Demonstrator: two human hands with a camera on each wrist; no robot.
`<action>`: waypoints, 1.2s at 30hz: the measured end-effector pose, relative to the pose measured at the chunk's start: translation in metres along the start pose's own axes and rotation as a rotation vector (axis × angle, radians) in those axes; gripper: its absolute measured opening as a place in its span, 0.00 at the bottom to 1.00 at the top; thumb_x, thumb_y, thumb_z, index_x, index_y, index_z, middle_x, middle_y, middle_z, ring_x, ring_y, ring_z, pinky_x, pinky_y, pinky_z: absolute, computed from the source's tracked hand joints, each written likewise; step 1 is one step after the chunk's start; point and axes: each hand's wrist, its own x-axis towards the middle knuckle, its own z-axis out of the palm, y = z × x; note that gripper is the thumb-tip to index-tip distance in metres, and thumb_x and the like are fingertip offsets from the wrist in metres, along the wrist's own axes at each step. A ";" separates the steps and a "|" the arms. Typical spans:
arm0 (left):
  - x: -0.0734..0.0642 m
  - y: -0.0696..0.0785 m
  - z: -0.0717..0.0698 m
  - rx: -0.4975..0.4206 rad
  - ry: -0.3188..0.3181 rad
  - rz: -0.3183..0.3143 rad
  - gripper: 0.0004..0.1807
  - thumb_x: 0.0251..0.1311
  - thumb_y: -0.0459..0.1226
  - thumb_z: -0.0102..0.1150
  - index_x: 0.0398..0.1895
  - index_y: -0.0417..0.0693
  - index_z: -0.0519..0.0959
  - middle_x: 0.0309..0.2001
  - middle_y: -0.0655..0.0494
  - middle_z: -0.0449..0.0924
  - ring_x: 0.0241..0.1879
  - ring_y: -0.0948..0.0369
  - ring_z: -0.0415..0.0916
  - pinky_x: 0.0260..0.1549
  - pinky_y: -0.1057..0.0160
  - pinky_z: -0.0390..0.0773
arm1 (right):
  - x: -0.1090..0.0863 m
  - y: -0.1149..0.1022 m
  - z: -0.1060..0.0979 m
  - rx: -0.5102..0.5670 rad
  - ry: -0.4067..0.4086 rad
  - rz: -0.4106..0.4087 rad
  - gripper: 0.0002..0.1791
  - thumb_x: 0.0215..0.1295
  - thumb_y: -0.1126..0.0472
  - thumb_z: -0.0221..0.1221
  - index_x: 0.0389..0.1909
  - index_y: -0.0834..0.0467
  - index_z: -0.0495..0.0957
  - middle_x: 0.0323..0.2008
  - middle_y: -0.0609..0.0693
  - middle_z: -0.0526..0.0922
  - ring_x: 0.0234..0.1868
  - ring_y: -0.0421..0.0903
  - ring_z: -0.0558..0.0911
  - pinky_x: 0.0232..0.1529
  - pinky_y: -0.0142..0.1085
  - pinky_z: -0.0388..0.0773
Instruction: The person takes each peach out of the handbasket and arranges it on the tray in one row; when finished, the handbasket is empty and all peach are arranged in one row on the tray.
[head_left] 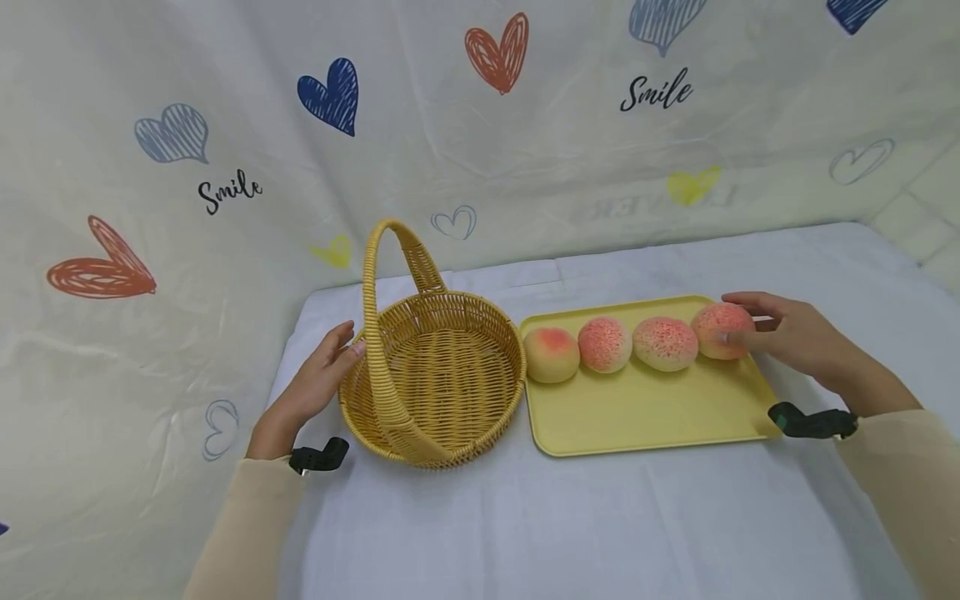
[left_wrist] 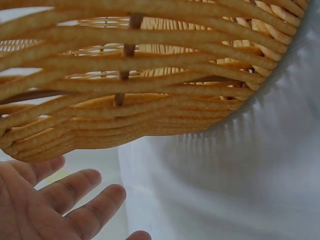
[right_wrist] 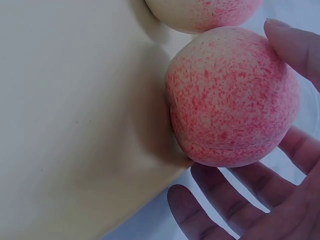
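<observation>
A round wicker basket (head_left: 442,375) with a tall arched handle stands on the cloth. My left hand (head_left: 318,375) is at its left side, thumb by the handle's base; in the left wrist view the fingers (left_wrist: 82,187) extend loosely beside the woven wall. Right of the basket, a yellow tray (head_left: 637,417) carries a row of peaches along its upper half. My right hand (head_left: 798,342) holds the rightmost peach (head_left: 720,329), thumb on one side and fingers around the other. That pink-speckled peach (right_wrist: 232,97) still sits at the tray's corner in the right wrist view.
The other peaches on the tray are a smooth one (head_left: 552,354) close to the basket rim, then a speckled one (head_left: 604,344) and a longer speckled one (head_left: 665,343). A white cloth (head_left: 600,525) covers the table. Behind hangs a heart-printed sheet (head_left: 420,150).
</observation>
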 end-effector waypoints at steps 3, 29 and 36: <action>0.000 0.000 0.001 0.001 0.002 0.004 0.46 0.78 0.61 0.42 0.86 0.46 0.42 0.83 0.37 0.43 0.81 0.36 0.43 0.73 0.30 0.52 | 0.001 0.002 0.001 0.012 -0.009 -0.007 0.46 0.73 0.44 0.63 0.81 0.62 0.54 0.73 0.72 0.62 0.66 0.71 0.71 0.60 0.64 0.70; -0.001 0.002 -0.002 0.041 0.018 -0.004 0.46 0.78 0.61 0.41 0.86 0.53 0.37 0.85 0.43 0.33 0.82 0.39 0.31 0.72 0.25 0.40 | -0.012 0.005 -0.004 -0.010 -0.008 0.065 0.50 0.78 0.34 0.43 0.84 0.52 0.29 0.81 0.73 0.34 0.76 0.82 0.43 0.60 0.83 0.50; 0.001 0.007 -0.006 0.091 0.020 0.028 0.47 0.78 0.60 0.43 0.86 0.51 0.35 0.85 0.43 0.32 0.82 0.40 0.31 0.72 0.26 0.41 | -0.013 0.003 -0.006 -0.079 0.007 0.053 0.48 0.79 0.35 0.40 0.84 0.53 0.27 0.80 0.74 0.33 0.74 0.84 0.45 0.58 0.84 0.50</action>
